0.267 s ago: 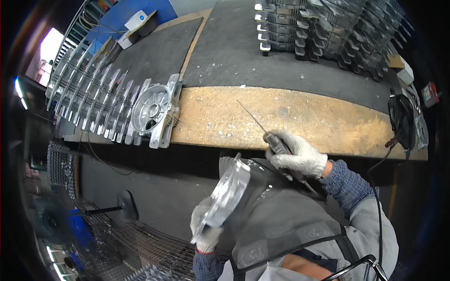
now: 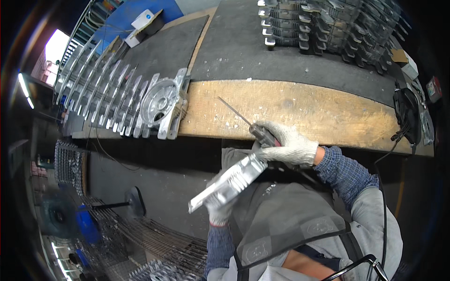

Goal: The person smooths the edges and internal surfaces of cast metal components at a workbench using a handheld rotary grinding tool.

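Casting (image 2: pixel 229 182) slants above my apron (image 2: pixel 290 208), my left hand (image 2: pixel 219 213) gripping it from below, seemingly to bear its weight; my right hand (image 2: pixel 288 144) clasps the slim tool (image 2: pixel 260 133), tip angled away over the wooden board (image 2: pixel 337 114), probably for clearance.

Both knitted gloves (image 2: pixel 293 146) were off-white; the right sleeve (image 2: pixel 349 173) was mottled blue-grey. The held casting (image 2: pixel 229 184) was silver. The worktop (image 2: pixel 328 117) was tan along its front edge. The apron (image 2: pixel 290 203) was grey, with a checked band.
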{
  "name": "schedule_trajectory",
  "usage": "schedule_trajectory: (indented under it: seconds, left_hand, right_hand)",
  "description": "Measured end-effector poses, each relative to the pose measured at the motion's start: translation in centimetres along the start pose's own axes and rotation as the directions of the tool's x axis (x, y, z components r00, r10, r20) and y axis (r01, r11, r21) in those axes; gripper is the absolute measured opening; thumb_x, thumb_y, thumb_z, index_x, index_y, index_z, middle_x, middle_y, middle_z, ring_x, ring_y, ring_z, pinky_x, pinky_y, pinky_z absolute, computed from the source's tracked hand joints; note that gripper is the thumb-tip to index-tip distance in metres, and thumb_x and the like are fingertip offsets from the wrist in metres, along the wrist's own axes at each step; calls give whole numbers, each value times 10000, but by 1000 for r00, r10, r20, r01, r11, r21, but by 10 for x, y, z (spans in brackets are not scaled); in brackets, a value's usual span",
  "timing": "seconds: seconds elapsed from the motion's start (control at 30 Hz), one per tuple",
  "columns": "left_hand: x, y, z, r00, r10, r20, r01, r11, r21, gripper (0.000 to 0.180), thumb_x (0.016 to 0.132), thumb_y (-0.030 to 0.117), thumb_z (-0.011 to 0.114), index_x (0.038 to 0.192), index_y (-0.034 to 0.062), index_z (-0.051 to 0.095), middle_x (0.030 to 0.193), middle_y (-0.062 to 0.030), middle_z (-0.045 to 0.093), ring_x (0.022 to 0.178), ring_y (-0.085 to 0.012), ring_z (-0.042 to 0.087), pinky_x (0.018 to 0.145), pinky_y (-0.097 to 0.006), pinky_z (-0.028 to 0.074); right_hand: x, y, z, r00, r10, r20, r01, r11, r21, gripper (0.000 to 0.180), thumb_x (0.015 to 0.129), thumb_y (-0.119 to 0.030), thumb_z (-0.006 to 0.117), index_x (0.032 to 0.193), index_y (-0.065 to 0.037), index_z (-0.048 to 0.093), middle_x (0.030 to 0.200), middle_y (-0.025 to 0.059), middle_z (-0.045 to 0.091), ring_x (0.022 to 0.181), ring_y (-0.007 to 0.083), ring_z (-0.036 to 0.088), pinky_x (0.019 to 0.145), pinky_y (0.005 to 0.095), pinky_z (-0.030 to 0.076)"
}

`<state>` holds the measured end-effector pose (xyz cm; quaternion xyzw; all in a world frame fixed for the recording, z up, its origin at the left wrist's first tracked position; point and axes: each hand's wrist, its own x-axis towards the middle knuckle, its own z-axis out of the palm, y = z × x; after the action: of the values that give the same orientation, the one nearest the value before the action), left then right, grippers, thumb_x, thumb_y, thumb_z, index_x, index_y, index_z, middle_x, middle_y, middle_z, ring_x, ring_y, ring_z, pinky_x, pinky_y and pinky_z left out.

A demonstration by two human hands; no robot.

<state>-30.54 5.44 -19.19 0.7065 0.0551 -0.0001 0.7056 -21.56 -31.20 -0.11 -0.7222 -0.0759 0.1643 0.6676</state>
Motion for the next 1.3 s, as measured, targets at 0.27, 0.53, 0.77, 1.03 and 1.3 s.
schedule_trajectory:
  seconds: [0.27,0.53,0.77,1.03,1.3]
  left_hand:
    - [-33,73,50,942,-15,-336,-56,978,-200,961,804,-13,834,1635,-23,352,1559,-185,493,1448,-305,504,1230,-464,421]
    - [12,106,39,995,92,41,-87,989,-120,639,782,99,918,1337,-26,627,1239,-101,708,1107,-186,691,968,-378,590]
    - [-5,117,90,887,417,199,-455,712,534,602,744,75,911,1292,-16,678,1165,-178,712,1028,-357,714,932,-461,586]
    - [-20,112,108,883,422,205,-459,689,560,594,751,146,924,1257,-24,665,1114,-193,711,987,-378,713,887,-468,588]
    - [-24,100,105,859,466,214,-509,722,469,589,771,184,928,1253,-24,659,1141,-189,720,1012,-381,719,884,-472,590]
  right_hand:
    - [25,-2,22,994,-106,-6,85,835,-544,785,943,-438,824,1547,-20,545,1359,268,714,1253,428,708,1065,458,558]
    - [40,-8,17,949,-258,183,315,720,-619,708,978,-409,785,1546,-59,549,1311,253,709,1190,438,716,1011,475,580]
    - [-44,-18,7,938,-341,-61,193,660,-726,789,995,-482,774,1595,-66,476,1181,253,730,1048,441,752,876,480,611]
    - [-103,-27,15,949,257,185,-35,666,-745,880,1050,-565,672,1671,-22,366,1090,271,752,951,451,777,830,496,652]
    - [-83,5,28,796,72,601,200,906,-373,838,1090,-496,632,1743,-145,244,1159,289,755,995,486,761,893,521,642]
